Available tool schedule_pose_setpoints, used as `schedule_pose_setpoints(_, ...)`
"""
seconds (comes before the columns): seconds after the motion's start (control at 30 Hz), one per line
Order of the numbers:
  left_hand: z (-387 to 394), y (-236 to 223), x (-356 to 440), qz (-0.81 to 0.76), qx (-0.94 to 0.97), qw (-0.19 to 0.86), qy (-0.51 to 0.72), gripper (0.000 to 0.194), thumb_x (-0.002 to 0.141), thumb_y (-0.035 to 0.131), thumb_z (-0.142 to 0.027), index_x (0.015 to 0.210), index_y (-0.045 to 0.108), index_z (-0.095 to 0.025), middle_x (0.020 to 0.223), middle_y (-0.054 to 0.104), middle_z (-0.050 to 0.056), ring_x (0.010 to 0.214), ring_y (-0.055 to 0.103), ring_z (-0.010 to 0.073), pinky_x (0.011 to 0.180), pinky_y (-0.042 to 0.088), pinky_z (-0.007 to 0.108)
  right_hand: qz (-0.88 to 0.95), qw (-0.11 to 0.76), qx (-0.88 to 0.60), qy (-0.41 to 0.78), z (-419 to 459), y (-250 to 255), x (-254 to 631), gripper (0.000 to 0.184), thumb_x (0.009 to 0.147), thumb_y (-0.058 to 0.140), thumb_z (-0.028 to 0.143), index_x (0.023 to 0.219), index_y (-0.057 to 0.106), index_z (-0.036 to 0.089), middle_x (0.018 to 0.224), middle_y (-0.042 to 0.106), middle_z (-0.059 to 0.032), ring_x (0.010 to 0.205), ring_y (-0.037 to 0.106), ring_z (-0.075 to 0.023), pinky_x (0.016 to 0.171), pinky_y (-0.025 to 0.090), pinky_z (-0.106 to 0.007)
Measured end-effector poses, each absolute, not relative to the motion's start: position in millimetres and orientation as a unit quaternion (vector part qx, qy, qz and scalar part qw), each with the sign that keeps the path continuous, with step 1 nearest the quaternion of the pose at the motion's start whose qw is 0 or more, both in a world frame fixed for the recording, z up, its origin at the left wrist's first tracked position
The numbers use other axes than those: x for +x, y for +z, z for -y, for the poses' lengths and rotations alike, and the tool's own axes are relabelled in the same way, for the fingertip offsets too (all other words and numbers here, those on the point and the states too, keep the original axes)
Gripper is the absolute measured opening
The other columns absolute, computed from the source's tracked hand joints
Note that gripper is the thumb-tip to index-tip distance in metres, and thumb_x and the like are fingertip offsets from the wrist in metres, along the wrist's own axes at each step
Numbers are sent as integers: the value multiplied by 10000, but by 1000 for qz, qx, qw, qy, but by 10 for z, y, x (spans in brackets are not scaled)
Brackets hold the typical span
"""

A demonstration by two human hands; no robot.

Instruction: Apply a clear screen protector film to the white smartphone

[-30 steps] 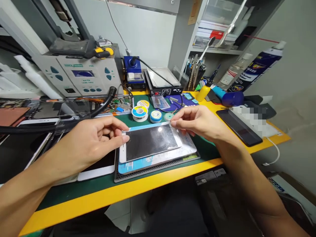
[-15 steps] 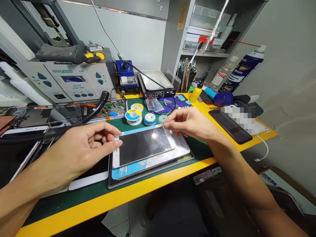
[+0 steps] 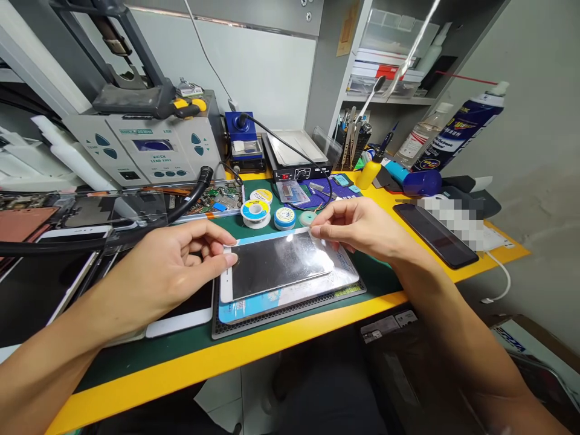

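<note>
One end of the white-framed screen, mid-frame, is pinched by the left hand — right hand fingertips closed together, upper-right corner; light edge pressure is best.

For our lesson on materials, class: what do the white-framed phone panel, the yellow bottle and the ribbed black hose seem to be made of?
White-framed phone panel: probably glossy glass, given the bright mirror-like glare; its frame could be plastic.
Yellow bottle: likely smooth plastic, evenly coloured.
Ribbed black hose: flexible rubber or plastic, judging by its bend and ridges; which one is unclear.
</note>
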State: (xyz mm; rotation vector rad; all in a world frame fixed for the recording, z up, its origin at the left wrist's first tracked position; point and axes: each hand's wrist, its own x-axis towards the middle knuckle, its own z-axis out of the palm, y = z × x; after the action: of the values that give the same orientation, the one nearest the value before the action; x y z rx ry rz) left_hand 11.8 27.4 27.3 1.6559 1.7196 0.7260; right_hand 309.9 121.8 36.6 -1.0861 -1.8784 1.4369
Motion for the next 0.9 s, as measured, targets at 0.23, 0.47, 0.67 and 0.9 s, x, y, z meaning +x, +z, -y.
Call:
schedule_pose_setpoints(0.23, -231, 341, 169, -627, 646, 317, 299, 328, 826, 748, -506, 967, 711, -212, 773, 645, -5, 706, 605, 146, 602, 478, 240, 709, 246, -434, 498, -1217, 374, 3122, 245, 779, 839, 379, 828, 766, 150, 600, 626, 9, 494, 474, -83, 418, 321, -216)
schedule_pose_setpoints(0.47, -209, 385, 191, -616, 648, 327, 306, 274, 842, 750, -446, 953, 712, -199, 756, 615, -23, 680, 576, 118, 587, 455, 226, 709, 226, -451, 493, -1224, 386, 3127, 296, 777, 833, 446, 850, 776, 165, 595, 627, 0, 489, 450, -85, 420, 291, -220)
schedule_pose_setpoints(0.67, -210, 386, 203, -615, 654, 322, 302, 248, 857, 740, -425, 954, 710, -199, 773, 617, -20, 703, 581, 123, 608, 461, 234, 713, 229, -451, 485, -1216, 392, 3113, 313, 755, 853, 450, 824, 772, 155, 600, 633, 0, 511, 479, -86, 438, 311, -217)
schedule_pose_setpoints(0.9, -215, 376, 200, -622, 649, 325, 294, 290, 848, 735, -469, 968, 705, -206, 777, 614, -14, 703, 580, 140, 606, 453, 250, 712, 243, -451, 481, -1211, 375, 3070, 264, 705, 852, 393, 764, 766, 151, 598, 643, -14, 502, 492, -106, 441, 317, -246)
